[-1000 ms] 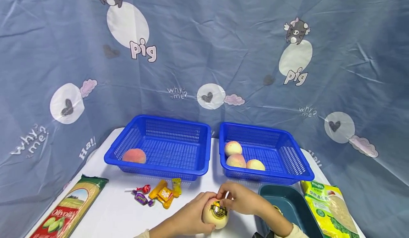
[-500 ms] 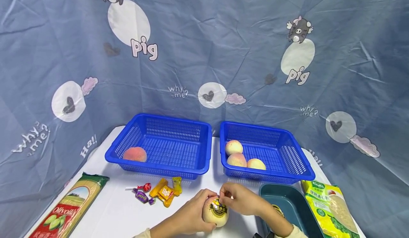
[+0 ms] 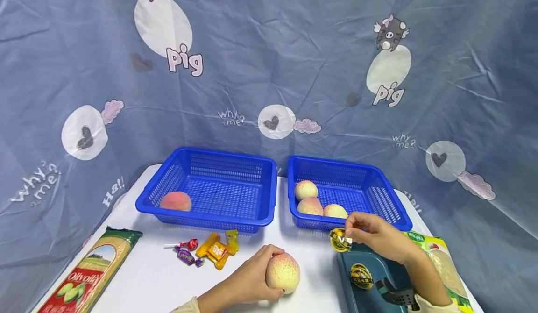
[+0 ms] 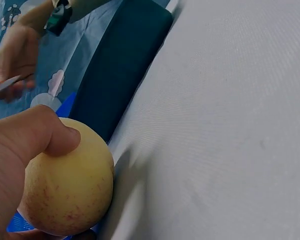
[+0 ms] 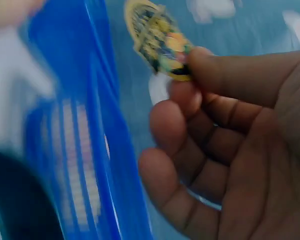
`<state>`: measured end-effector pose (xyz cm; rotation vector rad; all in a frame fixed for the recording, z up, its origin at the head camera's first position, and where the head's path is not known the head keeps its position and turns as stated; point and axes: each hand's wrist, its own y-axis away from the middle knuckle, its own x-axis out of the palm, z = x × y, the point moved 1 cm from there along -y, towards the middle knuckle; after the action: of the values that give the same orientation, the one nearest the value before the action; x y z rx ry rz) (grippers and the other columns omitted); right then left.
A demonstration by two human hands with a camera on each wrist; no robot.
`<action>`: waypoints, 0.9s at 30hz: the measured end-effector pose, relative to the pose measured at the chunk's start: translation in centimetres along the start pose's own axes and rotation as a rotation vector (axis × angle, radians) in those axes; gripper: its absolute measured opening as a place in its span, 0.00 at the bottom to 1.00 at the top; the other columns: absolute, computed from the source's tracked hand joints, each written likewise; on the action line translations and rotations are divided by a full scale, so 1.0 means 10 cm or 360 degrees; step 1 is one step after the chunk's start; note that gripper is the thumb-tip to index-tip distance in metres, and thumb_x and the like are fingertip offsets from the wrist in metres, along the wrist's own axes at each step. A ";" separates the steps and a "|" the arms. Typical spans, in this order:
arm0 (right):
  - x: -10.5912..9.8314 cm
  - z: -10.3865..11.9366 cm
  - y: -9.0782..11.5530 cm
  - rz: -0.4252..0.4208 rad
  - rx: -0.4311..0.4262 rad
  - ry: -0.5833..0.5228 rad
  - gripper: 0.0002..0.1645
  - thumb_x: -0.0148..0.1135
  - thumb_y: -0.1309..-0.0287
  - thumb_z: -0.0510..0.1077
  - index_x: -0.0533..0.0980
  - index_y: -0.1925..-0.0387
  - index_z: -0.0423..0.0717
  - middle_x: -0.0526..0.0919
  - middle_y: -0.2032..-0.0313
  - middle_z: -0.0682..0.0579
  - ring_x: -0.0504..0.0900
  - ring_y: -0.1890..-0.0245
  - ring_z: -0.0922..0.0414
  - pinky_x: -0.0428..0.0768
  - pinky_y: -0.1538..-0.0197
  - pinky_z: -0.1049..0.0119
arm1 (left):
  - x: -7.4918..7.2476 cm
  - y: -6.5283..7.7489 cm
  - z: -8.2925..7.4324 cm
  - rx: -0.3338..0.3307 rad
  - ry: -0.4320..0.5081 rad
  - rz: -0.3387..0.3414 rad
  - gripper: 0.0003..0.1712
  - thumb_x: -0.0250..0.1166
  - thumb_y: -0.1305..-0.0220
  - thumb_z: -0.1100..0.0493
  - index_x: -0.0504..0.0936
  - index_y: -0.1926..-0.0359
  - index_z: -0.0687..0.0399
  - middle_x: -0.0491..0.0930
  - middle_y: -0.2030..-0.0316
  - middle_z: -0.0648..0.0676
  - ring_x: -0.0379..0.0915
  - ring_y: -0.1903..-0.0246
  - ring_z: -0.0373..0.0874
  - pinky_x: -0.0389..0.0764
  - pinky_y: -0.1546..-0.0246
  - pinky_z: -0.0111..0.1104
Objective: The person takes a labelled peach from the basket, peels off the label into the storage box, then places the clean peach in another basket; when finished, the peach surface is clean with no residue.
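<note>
My left hand (image 3: pixel 256 274) grips a yellow-pink peach (image 3: pixel 283 273) at the front of the table; in the left wrist view the thumb lies across the peach (image 4: pixel 72 180). The side of the peach facing the head camera is bare. My right hand (image 3: pixel 380 239) is raised over the far end of the dark green tray (image 3: pixel 348 282), pinching a round gold-and-black sticker (image 3: pixel 339 240) between thumb and index finger. The right wrist view shows the sticker (image 5: pixel 157 40) at the fingertips. Inside the tray lies another gold sticker (image 3: pixel 361 276).
Behind stand two blue baskets: the left basket (image 3: pixel 227 219) holds one red peach (image 3: pixel 176 201), the right basket (image 3: pixel 395 210) several paler peaches (image 3: pixel 310 206). Wrapped candies (image 3: pixel 217 252) and a lollipop (image 3: pixel 192 244) lie left of centre. Pasta bags (image 3: pixel 90 271) flank the table.
The right hand has peeled the sticker off the peach and carried it right, over the tray. The left hand keeps hold of the peach in about the same place.
</note>
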<state>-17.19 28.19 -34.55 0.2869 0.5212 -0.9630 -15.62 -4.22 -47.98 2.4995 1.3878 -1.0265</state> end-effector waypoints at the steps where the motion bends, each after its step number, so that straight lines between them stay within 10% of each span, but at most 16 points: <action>1: -0.09 -0.06 0.07 -0.0024 0.0059 -0.0003 0.08 0.53 0.24 0.40 0.73 0.60 0.38 0.74 0.67 0.47 0.74 0.68 0.57 0.75 0.67 0.64 | 0.00 0.00 0.00 -0.0001 0.0000 0.0001 0.42 0.81 0.56 0.50 0.70 0.40 0.44 0.72 0.47 0.41 0.74 0.50 0.36 0.79 0.50 0.37; 7: -0.25 -0.50 0.38 0.0045 0.0362 0.0045 0.07 0.53 0.25 0.37 0.74 0.61 0.37 0.74 0.70 0.49 0.71 0.74 0.58 0.74 0.73 0.65 | 0.01 -0.01 0.01 0.0000 0.0005 0.0001 0.43 0.81 0.56 0.50 0.70 0.40 0.43 0.73 0.47 0.42 0.74 0.50 0.37 0.79 0.49 0.38; 19: 0.05 -0.90 0.35 0.0089 0.0436 0.0664 0.08 0.68 0.42 0.33 0.76 0.69 0.44 0.78 0.76 0.59 0.73 0.76 0.63 0.73 0.73 0.65 | -0.07 -0.05 0.04 0.0065 0.0039 -0.0023 0.43 0.81 0.56 0.50 0.70 0.40 0.42 0.73 0.46 0.43 0.74 0.49 0.39 0.79 0.49 0.39; 24: -0.16 -0.73 0.43 0.0029 0.0382 0.0413 0.09 0.62 0.31 0.39 0.76 0.54 0.36 0.81 0.64 0.49 0.80 0.66 0.56 0.80 0.65 0.62 | -0.20 -0.20 -0.20 0.0127 0.0240 -0.0081 0.45 0.82 0.55 0.54 0.69 0.36 0.41 0.73 0.44 0.46 0.74 0.52 0.41 0.81 0.56 0.34; 27: -0.46 -0.63 0.48 -0.0256 0.0236 0.0311 0.19 0.58 0.26 0.42 0.72 0.42 0.33 0.80 0.53 0.39 0.81 0.55 0.46 0.83 0.56 0.56 | -0.33 -0.44 -0.46 0.0303 0.0328 -0.0224 0.48 0.82 0.57 0.59 0.68 0.34 0.46 0.73 0.43 0.50 0.76 0.53 0.44 0.82 0.58 0.35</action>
<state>-17.10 36.91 -37.36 0.4810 0.6598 -1.1390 -17.94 -2.23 -41.45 2.7461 1.6136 -0.9923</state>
